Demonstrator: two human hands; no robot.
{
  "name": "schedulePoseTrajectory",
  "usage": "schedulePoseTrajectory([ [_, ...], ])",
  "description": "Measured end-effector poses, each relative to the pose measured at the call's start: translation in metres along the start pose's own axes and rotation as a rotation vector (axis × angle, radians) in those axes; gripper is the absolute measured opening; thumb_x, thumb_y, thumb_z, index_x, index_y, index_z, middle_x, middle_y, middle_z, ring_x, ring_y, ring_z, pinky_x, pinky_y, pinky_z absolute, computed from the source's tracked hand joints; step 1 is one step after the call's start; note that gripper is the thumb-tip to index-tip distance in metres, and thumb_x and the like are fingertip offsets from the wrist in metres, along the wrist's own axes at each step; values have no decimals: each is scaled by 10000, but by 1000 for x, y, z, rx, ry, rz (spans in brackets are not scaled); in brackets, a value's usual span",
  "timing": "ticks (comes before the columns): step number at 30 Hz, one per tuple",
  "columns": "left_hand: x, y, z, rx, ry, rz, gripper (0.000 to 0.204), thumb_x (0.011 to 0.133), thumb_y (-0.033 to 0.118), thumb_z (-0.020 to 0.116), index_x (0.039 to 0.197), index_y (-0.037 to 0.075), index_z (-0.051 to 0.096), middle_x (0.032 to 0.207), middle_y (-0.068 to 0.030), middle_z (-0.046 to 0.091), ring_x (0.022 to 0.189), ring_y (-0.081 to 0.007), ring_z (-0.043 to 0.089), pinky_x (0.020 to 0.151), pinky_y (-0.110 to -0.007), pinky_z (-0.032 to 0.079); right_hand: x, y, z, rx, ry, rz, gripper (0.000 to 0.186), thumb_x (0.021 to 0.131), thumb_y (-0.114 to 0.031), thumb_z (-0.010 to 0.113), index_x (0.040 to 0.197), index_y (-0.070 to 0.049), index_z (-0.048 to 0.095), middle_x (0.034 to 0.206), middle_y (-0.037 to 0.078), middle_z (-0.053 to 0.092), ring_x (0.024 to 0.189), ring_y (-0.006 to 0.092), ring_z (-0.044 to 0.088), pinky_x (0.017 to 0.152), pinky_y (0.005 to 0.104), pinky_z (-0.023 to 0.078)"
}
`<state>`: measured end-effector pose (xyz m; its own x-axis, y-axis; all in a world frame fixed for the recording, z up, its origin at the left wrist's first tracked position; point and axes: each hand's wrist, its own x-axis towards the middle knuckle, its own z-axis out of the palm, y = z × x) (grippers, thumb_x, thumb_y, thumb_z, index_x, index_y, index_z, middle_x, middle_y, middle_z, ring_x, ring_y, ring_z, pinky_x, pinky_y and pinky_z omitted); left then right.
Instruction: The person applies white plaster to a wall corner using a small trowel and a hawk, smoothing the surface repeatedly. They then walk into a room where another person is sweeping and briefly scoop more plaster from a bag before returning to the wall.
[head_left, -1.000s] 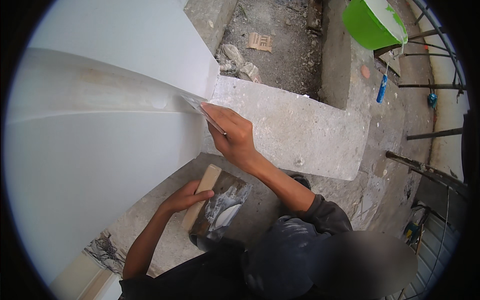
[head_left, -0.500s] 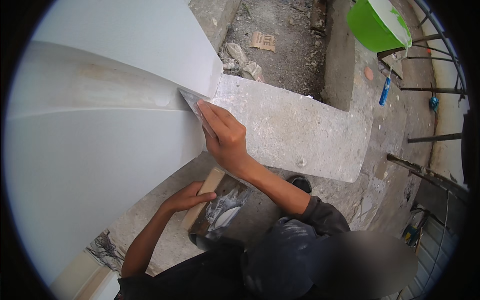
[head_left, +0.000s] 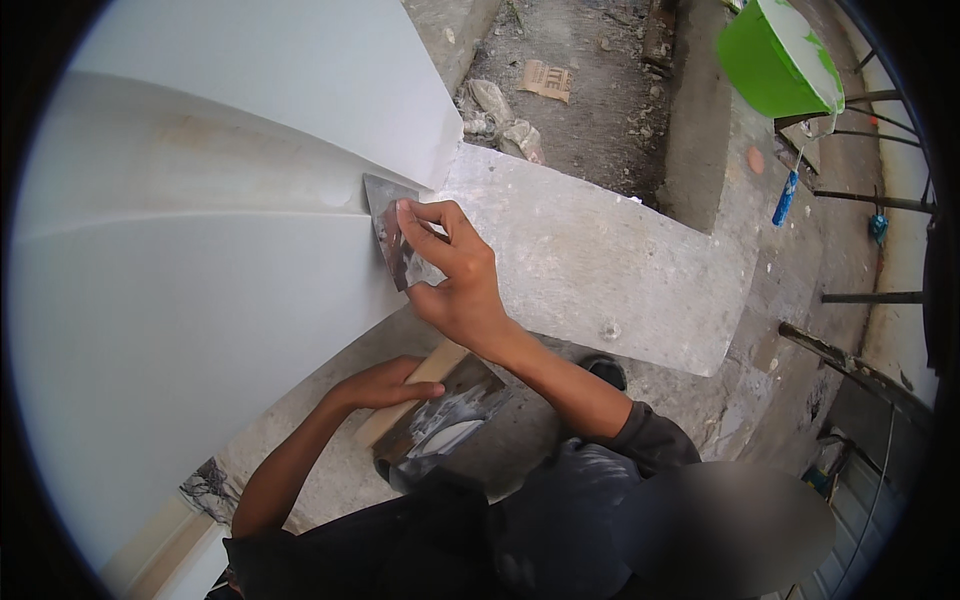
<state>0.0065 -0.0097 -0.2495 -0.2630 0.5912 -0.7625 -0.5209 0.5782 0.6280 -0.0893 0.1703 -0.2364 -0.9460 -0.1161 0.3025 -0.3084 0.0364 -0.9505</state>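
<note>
My right hand (head_left: pixel 465 270) pinches a thin metal putty scraper (head_left: pixel 385 225) between thumb and fingers. The blade's upper corner is at the end of a recessed groove (head_left: pixel 250 165) in the white wall (head_left: pixel 200 300). Lower down, my left hand (head_left: pixel 395 384) grips the pale wooden strip along the edge of a putty board (head_left: pixel 455 385). On that board's dark face lie smears and a small heap of white putty (head_left: pixel 450 437). The fingers of my left hand are partly hidden beneath the strip.
A concrete slab (head_left: pixel 600 260) stretches right from the wall's end. Beyond it is a rubble-strewn pit with crumpled plastic (head_left: pixel 505 125) and brown cardboard (head_left: pixel 546 80). A green bucket (head_left: pixel 770 60) and a blue-handled tool (head_left: pixel 786 198) are at upper right, near metal bars (head_left: pixel 870 298).
My right hand has turned the scraper, so more of its blade face shows at the groove's end. My left hand keeps hold of the board. The whole view has shifted slightly.
</note>
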Motion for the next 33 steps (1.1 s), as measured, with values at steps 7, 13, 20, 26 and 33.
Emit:
schedulePoseTrajectory([
  [7,5,6,-2,5,-49,-2,537,911,494,560,1057,-23,582,938,-97,626,899,-181,578,817,-333,448,8,-2,-15,24,-87,-1,625,590,114,567,1199,-18,616,1067,159,569,988,318,611,852,346,525],
  [13,9,14,-1,20,-49,10,485,922,449,573,1071,-12,574,909,-67,618,876,-150,565,803,-314,450,13,-2,-27,70,-154,3,601,597,114,533,1173,-18,639,1023,149,587,948,293,623,755,321,513],
  [20,11,21,0,52,-47,-22,485,916,455,581,1046,-11,577,899,-75,621,865,-160,573,796,-317,453,17,0,-39,120,-232,-3,571,601,97,522,1145,-12,656,969,142,615,886,284,626,723,317,504],
  [26,13,15,2,74,-25,-31,496,908,464,590,1035,-15,582,912,-83,627,877,-165,575,794,-325,454,25,0,-50,133,-308,28,554,602,109,503,1115,-12,672,928,149,633,846,273,624,702,324,491],
  [33,11,23,3,83,-12,-73,501,895,472,607,1020,-13,595,917,-83,631,880,-159,574,785,-327,457,33,4,-63,151,-353,42,484,636,115,502,1057,-21,696,900,142,653,793,269,632,702,325,490],
])
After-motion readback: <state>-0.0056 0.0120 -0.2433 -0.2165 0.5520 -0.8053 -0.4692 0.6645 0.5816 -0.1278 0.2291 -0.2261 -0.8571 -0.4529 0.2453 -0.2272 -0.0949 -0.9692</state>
